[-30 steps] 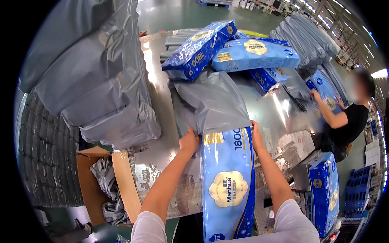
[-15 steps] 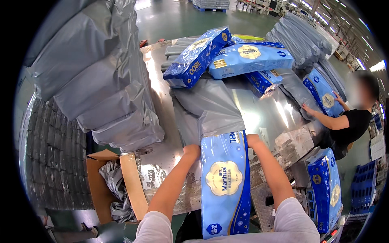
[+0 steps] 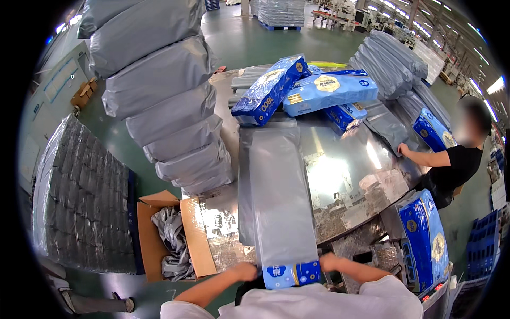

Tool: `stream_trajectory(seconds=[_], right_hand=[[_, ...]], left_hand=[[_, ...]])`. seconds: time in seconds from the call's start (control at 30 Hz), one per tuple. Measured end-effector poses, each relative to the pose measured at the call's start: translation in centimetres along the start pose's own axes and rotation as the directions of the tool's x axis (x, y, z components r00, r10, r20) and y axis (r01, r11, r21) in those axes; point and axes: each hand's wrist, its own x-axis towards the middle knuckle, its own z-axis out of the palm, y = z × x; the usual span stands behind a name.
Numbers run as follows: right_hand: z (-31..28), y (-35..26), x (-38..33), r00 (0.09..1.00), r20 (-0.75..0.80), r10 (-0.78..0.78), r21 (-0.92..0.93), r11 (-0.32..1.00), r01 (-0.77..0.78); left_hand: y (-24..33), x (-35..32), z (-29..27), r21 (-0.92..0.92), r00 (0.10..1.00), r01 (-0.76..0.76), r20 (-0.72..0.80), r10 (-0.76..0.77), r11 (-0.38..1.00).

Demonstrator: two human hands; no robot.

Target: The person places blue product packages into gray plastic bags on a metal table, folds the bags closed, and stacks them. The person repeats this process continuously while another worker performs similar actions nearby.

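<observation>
Grey bag [image 3: 279, 196] stretches away from both hands across the steel counter [image 3: 345, 175], nearly swallowing the blue pack [image 3: 291, 275]. Left hand [image 3: 245, 271] and right hand [image 3: 328, 261] grip its mouth; sealing looks next.

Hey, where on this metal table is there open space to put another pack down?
The bare, shiny stretch of the metal table lies right of the grey bag that both hands grip, short of the co-worker's hand. A narrower strip lies between the grey bag and the cardboard box. The far end is crowded with blue packs.
</observation>
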Motion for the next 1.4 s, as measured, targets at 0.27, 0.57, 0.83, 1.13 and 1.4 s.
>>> stream_trajectory(seconds=[0.27, 0.57, 0.83, 1.13, 1.4], right_hand=[[0.6, -6.6, 0.4, 0.82, -0.482, -0.31, 0.451, 0.715, 0.535], [-6.0, -6.1, -0.2, 0.99, -0.141, -0.004, 0.21, 0.977, 0.034], [0.7, 1.2, -0.7, 0.972, 0.226, 0.063, 0.902, 0.364, -0.233], [5.0, -6.5, -3.0, 0.868, -0.227, 0.442, 0.971, 0.036, 0.235], [4.4, -8.2, -2.1, 0.87, -0.273, 0.412, 0.959, 0.039, 0.282]], left_hand=[[6.1, 0.6, -0.1, -0.48, 0.876, -0.365, -0.468, 0.119, 0.798], [1.4, 7.5, -2.3, -0.579, 0.754, -0.527, -0.656, 0.029, 0.622], [-4.4, -2.8, 8.4, -0.819, 0.927, -0.094, -0.279, -0.25, 0.565], [4.5, -5.9, -2.7, -0.415, 0.662, 0.021, -0.677, -0.323, 0.91], [11.8, 8.6, -2.0, -0.212, 0.658, -0.514, -0.719, 0.223, 0.831]])
